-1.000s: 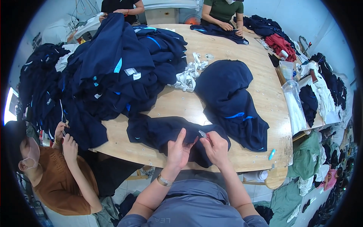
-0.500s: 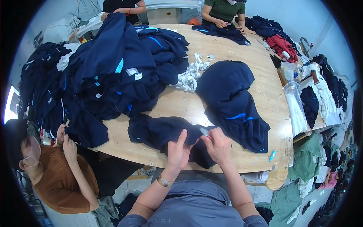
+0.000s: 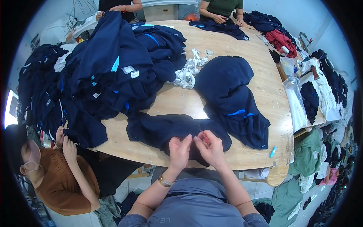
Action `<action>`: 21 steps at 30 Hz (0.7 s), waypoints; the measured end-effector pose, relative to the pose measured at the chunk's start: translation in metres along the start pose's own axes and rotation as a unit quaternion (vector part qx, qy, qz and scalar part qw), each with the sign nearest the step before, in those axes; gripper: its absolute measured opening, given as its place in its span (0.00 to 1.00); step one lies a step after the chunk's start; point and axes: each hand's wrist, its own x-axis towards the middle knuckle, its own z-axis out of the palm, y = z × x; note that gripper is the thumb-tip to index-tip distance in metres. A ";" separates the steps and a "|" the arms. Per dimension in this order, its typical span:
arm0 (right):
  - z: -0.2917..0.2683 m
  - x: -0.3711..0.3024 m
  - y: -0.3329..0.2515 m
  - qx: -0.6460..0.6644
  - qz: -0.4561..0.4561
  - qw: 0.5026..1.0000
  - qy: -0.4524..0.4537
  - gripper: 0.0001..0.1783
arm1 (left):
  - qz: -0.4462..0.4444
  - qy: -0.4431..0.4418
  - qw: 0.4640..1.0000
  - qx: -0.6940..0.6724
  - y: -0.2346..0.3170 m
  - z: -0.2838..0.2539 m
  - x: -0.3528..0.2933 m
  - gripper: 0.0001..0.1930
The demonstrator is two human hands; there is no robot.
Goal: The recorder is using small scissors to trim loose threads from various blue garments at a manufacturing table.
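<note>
In the head view, the garment [image 3: 159,128], a navy piece, lies crumpled along the near edge of the bench [image 3: 172,100], partly hanging over it. The left hand [image 3: 180,152] is over that edge, thumb and fingers pressed together on the cloth. The right hand [image 3: 208,149], just beside it, is curled round a red tool [image 3: 205,137], mostly hidden, so its kind cannot be told.

The garment looks light, soft and limp, likely to fold wherever it is let go and not fragile, though a loose part could slide off the bench edge under its own weight. A pinch of one layer between thumb and forefinger should suit it best, close to the spot being handled, with the rest lying flat on the bench to bear its weight.

On the bench's right half lies a second garment [image 3: 225,83]; at its middle, white straps [image 3: 185,75]; on its left, a navy heap [image 3: 132,72]
</note>
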 end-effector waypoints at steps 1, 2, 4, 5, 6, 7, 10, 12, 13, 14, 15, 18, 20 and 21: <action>-0.002 -0.001 0.004 0.000 0.001 1.000 0.000 0.09 | -0.003 -0.011 1.000 0.025 -0.001 -0.003 0.000 0.05; -0.005 -0.003 0.007 0.079 0.008 0.997 -0.005 0.07 | -0.003 -0.010 1.000 0.025 -0.002 -0.003 0.000 0.05; -0.011 -0.008 0.011 0.157 0.018 0.987 -0.013 0.05 | 0.012 -0.018 1.000 0.006 0.000 0.001 0.001 0.05; -0.015 -0.010 0.011 0.185 0.037 0.982 -0.014 0.05 | 0.012 -0.017 1.000 0.006 0.002 0.002 0.002 0.05; -0.018 -0.011 0.010 0.213 0.056 0.975 -0.015 0.06 | 0.008 -0.031 0.999 -0.015 0.003 0.002 0.004 0.06; -0.019 -0.011 0.009 0.198 0.041 0.979 -0.013 0.08 | 0.004 -0.046 0.998 -0.035 0.004 0.002 0.005 0.07; -0.019 -0.008 0.017 0.005 -0.050 0.999 0.015 0.08 | 0.005 -0.066 0.998 -0.008 0.002 -0.003 0.007 0.08; -0.020 -0.010 0.013 -0.066 -0.048 0.997 0.016 0.09 | 0.008 -0.065 0.998 -0.003 0.003 -0.003 0.006 0.09; -0.019 -0.009 0.014 -0.131 -0.090 0.987 0.023 0.11 | 0.011 -0.062 0.998 0.002 0.003 -0.003 0.006 0.09; -0.018 -0.009 0.014 -0.196 -0.131 0.971 0.030 0.14 | 0.012 -0.063 0.998 0.003 0.003 -0.003 0.006 0.09; -0.017 -0.007 0.013 -0.217 -0.137 0.966 0.037 0.15 | 0.012 -0.049 0.999 -0.004 0.002 -0.003 0.005 0.08; -0.016 -0.005 0.013 -0.250 -0.157 0.955 0.033 0.15 | 0.016 -0.033 0.999 -0.008 0.002 -0.001 0.003 0.07; -0.015 -0.004 0.011 -0.259 -0.164 0.951 0.033 0.15 | 0.019 -0.031 0.999 -0.005 0.002 -0.002 0.002 0.07; -0.015 -0.003 0.010 -0.269 -0.168 0.948 0.032 0.15 | 0.021 -0.030 0.999 0.010 0.001 -0.003 0.001 0.07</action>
